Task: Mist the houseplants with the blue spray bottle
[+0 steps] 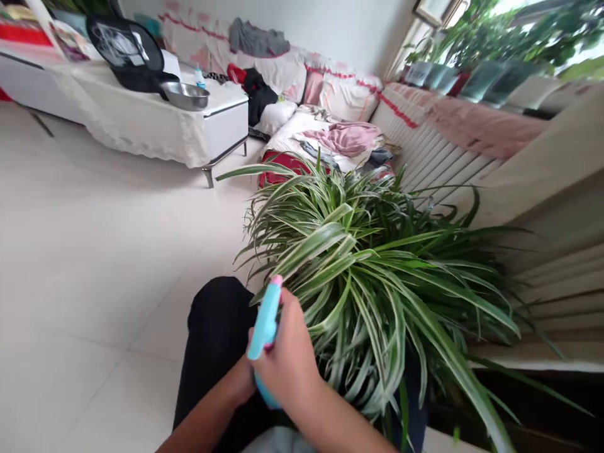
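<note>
From where I stood, the head camera's view looked down on the person's right hand (287,362) closed around a slim light-blue plastic device (265,327), its pink tip pointing up and its lower end showing below the hand. The left hand was mostly hidden behind the right, with only the left wrist (238,384) in view, so I could not tell whether it was open or holding the device too. A firm wrap around the device's middle, with both arms drawn in close, looked like a sound way to keep it steady, and the tilted tip stood clear of the hand. A large variegated spider plant (377,283) lay just beside the hands to their right, its long green-and-cream leaves reaching the right hand's knuckles; its pot was out of sight. A dark trouser leg (217,333) lay below the hands, and a white radiator (438,151) ran behind the plant beneath a row of potted plants (476,82) along the window. Across the pale tile floor (104,251) stood a low white surface (226,129) with a lace cloth, carrying a steel bowl (185,95) and an open black case (125,53), and beyond it was a daybed (283,82) heaped with pink bedding.
</note>
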A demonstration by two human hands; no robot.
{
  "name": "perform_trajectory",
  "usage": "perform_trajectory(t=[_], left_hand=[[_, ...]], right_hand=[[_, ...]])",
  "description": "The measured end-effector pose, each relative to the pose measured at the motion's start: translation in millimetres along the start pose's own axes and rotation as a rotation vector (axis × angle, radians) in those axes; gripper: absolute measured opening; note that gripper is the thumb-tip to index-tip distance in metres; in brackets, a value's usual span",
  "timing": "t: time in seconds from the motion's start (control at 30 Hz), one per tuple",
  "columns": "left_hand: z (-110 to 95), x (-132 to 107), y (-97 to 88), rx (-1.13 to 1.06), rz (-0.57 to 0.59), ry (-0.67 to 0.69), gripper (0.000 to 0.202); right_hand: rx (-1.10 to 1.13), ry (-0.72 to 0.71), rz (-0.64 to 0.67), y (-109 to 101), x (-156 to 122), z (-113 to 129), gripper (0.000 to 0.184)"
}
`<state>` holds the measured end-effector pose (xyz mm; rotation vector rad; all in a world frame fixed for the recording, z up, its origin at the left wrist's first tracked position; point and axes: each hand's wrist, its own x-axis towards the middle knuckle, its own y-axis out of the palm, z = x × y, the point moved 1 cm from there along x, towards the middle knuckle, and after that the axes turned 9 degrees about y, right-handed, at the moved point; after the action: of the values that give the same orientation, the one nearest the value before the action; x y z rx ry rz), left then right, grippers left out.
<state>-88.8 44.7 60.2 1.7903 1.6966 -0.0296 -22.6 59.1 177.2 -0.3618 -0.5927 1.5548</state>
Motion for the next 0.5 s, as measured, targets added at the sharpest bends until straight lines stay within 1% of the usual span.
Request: perform_trajectory(t=[0.03, 0.07, 0.17, 0.23, 0.3, 0.37, 0.43, 0.5], left_hand=[[-8, 10, -5.6, 0.018, 0.057, -0.075, 0.048], [-17, 20, -7.8, 0.039, 0.104, -0.113, 0.049], [-39, 49, -0.1, 0.06, 0.223, -0.182, 0.048], [-48, 64, 5.0, 0.062, 0.286, -0.223, 0.045], [-49, 72, 1.2, 0.063, 0.308, -0.253, 0.042], [-46, 75, -10.5, 0.066, 0.302, -0.277, 0.041], [-41, 75, -24.1, 0.069, 0.28, -0.283, 0.04], [-36, 76, -34.3, 0.07, 0.246, -0.273, 0.038]], right_hand=[[-0.032, 0.024, -0.064, 4, 8, 1, 0.064], [-0.064, 0.039, -0.129, 6, 15, 2, 0.064], [-0.14, 0.085, -0.31, 3, 36, 8, 0.064], [-0.169, 0.114, -0.387, -2, 48, 11, 0.061], [-0.178, 0.119, -0.399, -1, 59, 10, 0.049], [-0.181, 0.109, -0.38, 6, 67, 5, 0.035], [-0.178, 0.09, -0.383, 15, 69, -5, 0.026], [-0.18, 0.066, -0.414, 23, 69, -17, 0.02]])
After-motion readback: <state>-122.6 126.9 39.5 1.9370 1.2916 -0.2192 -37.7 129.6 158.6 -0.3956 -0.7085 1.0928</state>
